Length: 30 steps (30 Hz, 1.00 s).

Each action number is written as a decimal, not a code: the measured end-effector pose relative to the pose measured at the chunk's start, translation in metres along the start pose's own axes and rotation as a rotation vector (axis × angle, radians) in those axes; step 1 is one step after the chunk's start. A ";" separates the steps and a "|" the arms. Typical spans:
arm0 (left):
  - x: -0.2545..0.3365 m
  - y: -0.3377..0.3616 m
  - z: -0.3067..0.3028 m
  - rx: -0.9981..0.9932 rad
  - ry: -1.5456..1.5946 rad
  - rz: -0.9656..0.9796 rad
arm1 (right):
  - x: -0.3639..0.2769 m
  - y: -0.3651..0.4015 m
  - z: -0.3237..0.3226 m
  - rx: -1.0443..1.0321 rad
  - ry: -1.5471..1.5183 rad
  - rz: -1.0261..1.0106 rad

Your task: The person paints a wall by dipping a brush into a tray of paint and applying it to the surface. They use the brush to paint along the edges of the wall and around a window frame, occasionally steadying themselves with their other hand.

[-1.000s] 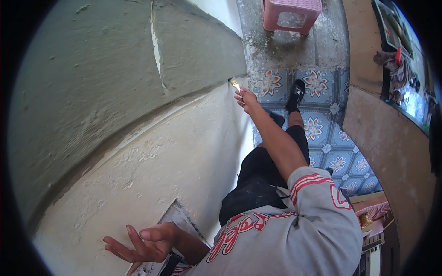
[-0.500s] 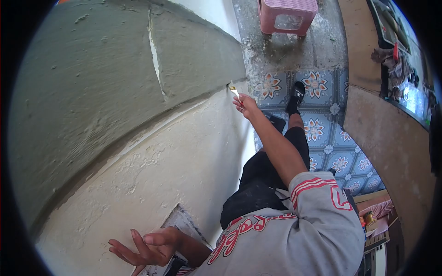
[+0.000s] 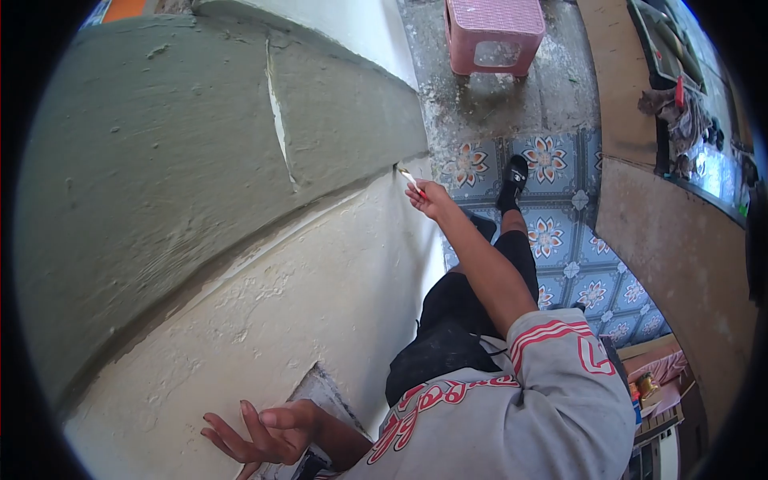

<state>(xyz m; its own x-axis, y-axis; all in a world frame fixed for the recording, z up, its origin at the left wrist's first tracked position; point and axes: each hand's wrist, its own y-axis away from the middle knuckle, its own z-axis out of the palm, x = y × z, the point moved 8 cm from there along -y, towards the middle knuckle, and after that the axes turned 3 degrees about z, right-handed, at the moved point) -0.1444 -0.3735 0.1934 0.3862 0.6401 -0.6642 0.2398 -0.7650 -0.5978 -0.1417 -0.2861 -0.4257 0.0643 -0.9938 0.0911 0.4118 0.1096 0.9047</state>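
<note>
My right hand (image 3: 430, 198) is closed around a small paintbrush (image 3: 410, 178) with a pale body and a bit of red near the fingers. Its bristle end meets the seam where the grey-green wall band (image 3: 192, 144) borders the cream wall (image 3: 312, 272), near the far corner. At the lower left, my left hand (image 3: 268, 436) is held palm up in front of the cream wall, fingers spread and nothing in it. A rough-edged recess (image 3: 328, 390) in the wall lies just behind that wrist.
A pink plastic stool (image 3: 496, 36) stands on the stained concrete floor (image 3: 560, 88). Blue flower-patterned tiles (image 3: 546, 238) lie under my feet. To the right run a brown panel (image 3: 672, 232) and a shelf with cloths (image 3: 684, 120). A long pale crack (image 3: 278, 120) marks the grey-green band.
The view has shifted slightly, so the wall and stool appear lower. The brush has tilted a little, its bristles still at the seam. My left hand keeps its spread pose.
</note>
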 end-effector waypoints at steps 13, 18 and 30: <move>-0.009 0.008 0.001 0.134 0.158 -0.069 | 0.004 -0.016 -0.020 0.131 -0.033 0.025; -0.013 0.010 0.000 0.117 0.192 -0.060 | -0.002 0.015 -0.003 -0.183 0.030 0.053; -0.011 0.009 -0.002 0.135 0.194 -0.072 | -0.002 0.003 -0.027 0.021 0.076 0.061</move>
<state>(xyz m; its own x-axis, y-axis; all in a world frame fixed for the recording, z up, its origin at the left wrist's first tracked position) -0.1444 -0.3878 0.1958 0.5395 0.6567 -0.5270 0.1567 -0.6933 -0.7034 -0.1160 -0.2837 -0.4347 0.1575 -0.9807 0.1156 0.3862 0.1689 0.9068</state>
